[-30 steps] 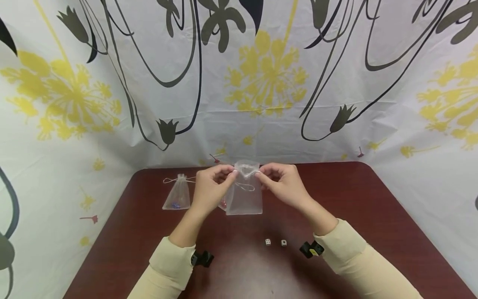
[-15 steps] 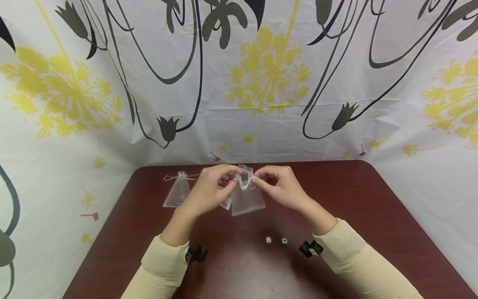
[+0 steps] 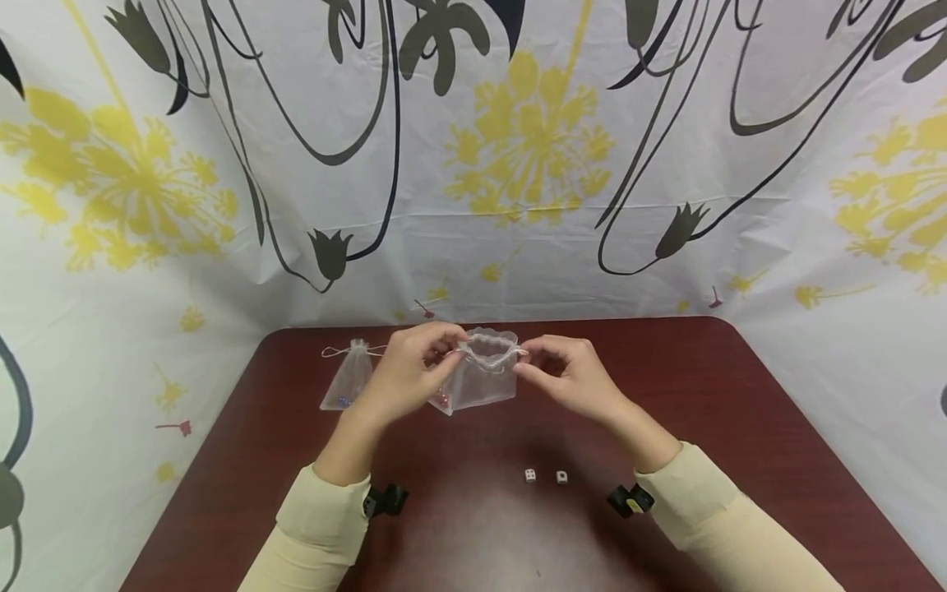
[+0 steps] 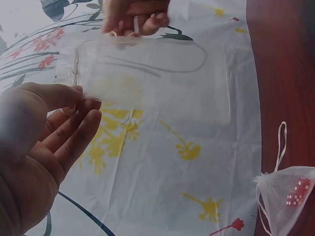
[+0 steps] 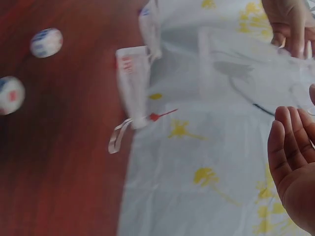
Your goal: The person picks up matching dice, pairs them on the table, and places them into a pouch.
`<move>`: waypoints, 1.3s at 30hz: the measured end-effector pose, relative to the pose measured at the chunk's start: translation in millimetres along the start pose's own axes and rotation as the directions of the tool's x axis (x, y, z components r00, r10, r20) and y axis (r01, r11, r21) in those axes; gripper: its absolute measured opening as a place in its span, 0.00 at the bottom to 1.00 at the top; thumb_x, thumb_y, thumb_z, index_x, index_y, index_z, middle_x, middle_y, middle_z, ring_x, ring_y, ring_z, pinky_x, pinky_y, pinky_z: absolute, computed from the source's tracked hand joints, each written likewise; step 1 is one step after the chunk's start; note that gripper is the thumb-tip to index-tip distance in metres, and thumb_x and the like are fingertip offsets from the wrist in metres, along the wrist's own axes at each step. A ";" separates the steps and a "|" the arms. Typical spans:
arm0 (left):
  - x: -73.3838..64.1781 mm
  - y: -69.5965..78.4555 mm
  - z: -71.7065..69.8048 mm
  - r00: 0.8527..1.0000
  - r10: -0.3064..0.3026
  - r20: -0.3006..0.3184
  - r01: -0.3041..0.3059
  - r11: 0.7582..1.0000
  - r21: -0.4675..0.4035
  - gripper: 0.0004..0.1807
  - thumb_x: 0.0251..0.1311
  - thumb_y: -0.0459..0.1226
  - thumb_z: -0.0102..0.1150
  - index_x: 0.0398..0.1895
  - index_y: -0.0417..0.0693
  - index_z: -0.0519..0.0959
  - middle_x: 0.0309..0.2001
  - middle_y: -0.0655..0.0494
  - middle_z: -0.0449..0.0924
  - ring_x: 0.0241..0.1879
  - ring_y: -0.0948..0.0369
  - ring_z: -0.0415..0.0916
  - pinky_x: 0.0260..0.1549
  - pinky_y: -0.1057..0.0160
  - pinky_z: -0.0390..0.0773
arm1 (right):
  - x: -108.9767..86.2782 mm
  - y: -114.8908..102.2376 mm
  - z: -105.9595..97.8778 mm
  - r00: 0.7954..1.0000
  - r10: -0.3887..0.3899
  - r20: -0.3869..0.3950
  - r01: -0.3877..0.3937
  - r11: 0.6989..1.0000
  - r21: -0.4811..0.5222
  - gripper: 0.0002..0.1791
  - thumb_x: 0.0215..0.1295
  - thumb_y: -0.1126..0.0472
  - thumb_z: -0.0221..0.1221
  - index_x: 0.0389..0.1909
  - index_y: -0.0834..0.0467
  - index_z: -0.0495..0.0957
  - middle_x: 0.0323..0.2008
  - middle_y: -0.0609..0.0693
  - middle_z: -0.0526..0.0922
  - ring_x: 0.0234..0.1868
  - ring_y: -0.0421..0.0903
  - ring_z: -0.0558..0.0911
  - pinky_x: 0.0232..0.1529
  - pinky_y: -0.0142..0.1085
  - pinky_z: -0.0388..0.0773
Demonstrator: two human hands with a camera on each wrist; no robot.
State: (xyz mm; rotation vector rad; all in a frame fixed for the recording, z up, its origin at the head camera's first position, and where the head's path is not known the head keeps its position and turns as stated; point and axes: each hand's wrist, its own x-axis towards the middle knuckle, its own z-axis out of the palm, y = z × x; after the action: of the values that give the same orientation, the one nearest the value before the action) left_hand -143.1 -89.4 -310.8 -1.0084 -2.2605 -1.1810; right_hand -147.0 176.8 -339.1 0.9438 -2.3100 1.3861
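Between my two hands hangs a sheer white organza drawstring pouch [image 3: 484,388], its gathered mouth spread into a wide ring. My left hand [image 3: 410,370] pinches the left side of the rim between thumb and fingers. On the opposite side, my right hand [image 3: 573,374] pinches the rim near the cord. No contents show through the pouch in the left wrist view. Behind it, partly covered, lies a second pouch with red dice [image 4: 298,192]. Two white dice, one left [image 3: 530,475] and one right [image 3: 562,477], lie on the table nearer to me.
A tied pouch with blue dice [image 3: 346,388] lies on the left of the dark red table [image 3: 666,386], its cord loops stretched sideways. A white patterned cloth [image 3: 547,271] hangs right behind the table's back edge.
The pouch's mouth has been pulled from narrow to wide. My right hand has shifted a little to the right, and the pouch's lower end has risen and swung left.
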 end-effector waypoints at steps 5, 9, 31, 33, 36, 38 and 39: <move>-2.1 -4.5 -0.7 1.000 -0.004 0.000 0.004 1.000 -0.004 0.09 0.60 0.25 0.67 0.43 0.40 0.83 0.37 0.53 0.86 0.34 0.63 0.82 0.32 0.66 0.83 | -21.2 24.7 2.9 1.000 0.027 0.013 -0.026 0.998 -0.051 0.08 0.60 0.66 0.71 0.39 0.55 0.86 0.29 0.41 0.85 0.28 0.38 0.82 0.27 0.33 0.79; -4.4 -7.7 -0.9 1.000 -0.014 -0.007 0.014 1.000 0.001 0.10 0.59 0.24 0.67 0.43 0.41 0.83 0.37 0.53 0.85 0.33 0.63 0.82 0.32 0.66 0.83 | -44.0 44.0 14.4 0.995 -0.009 0.100 0.020 0.993 -0.115 0.08 0.59 0.64 0.72 0.38 0.56 0.85 0.30 0.41 0.84 0.29 0.35 0.81 0.26 0.37 0.81; -13.5 -15.8 0.1 0.999 -0.034 0.023 0.034 0.999 -0.022 0.10 0.59 0.24 0.68 0.42 0.40 0.83 0.37 0.53 0.86 0.31 0.63 0.80 0.31 0.66 0.82 | -97.3 56.0 43.3 0.898 0.099 0.429 0.084 0.918 -0.388 0.17 0.55 0.46 0.74 0.38 0.51 0.86 0.31 0.38 0.79 0.30 0.34 0.76 0.30 0.30 0.75; -14.0 -16.2 0.7 0.999 -0.032 0.022 0.033 0.999 -0.021 0.10 0.59 0.24 0.68 0.42 0.40 0.83 0.36 0.53 0.86 0.31 0.64 0.80 0.31 0.66 0.82 | -98.4 56.0 42.9 0.897 0.093 0.431 0.096 0.913 -0.396 0.17 0.54 0.45 0.75 0.38 0.51 0.86 0.32 0.37 0.80 0.31 0.34 0.76 0.31 0.31 0.76; -14.8 -16.9 1.3 0.999 -0.031 0.019 0.032 0.999 -0.024 0.10 0.58 0.24 0.68 0.42 0.41 0.83 0.37 0.54 0.86 0.31 0.64 0.80 0.31 0.66 0.82 | -99.0 55.9 41.6 0.893 0.091 0.440 0.100 0.915 -0.390 0.16 0.52 0.46 0.76 0.37 0.50 0.87 0.33 0.36 0.80 0.31 0.33 0.77 0.32 0.32 0.77; -15.2 -17.2 1.6 0.999 -0.032 0.017 0.032 0.999 -0.025 0.10 0.58 0.24 0.68 0.42 0.40 0.83 0.37 0.53 0.86 0.31 0.64 0.80 0.31 0.66 0.82 | -98.9 56.1 40.9 0.888 0.097 0.449 0.094 0.919 -0.384 0.14 0.52 0.47 0.76 0.34 0.49 0.86 0.33 0.36 0.79 0.31 0.32 0.76 0.32 0.31 0.76; -15.4 -17.3 1.7 0.999 -0.034 0.017 0.035 0.999 -0.026 0.10 0.58 0.24 0.68 0.42 0.40 0.83 0.37 0.53 0.86 0.31 0.64 0.80 0.31 0.66 0.82 | -98.8 56.1 40.8 0.885 0.102 0.453 0.089 0.920 -0.381 0.13 0.52 0.47 0.77 0.33 0.48 0.86 0.32 0.36 0.79 0.31 0.32 0.75 0.32 0.31 0.76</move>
State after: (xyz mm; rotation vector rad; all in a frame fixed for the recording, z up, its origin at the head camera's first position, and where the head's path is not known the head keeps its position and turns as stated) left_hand -145.8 -101.0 -330.6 -0.9959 -2.2893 -1.2234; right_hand -107.0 198.0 -451.0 1.2339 -2.7889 0.6846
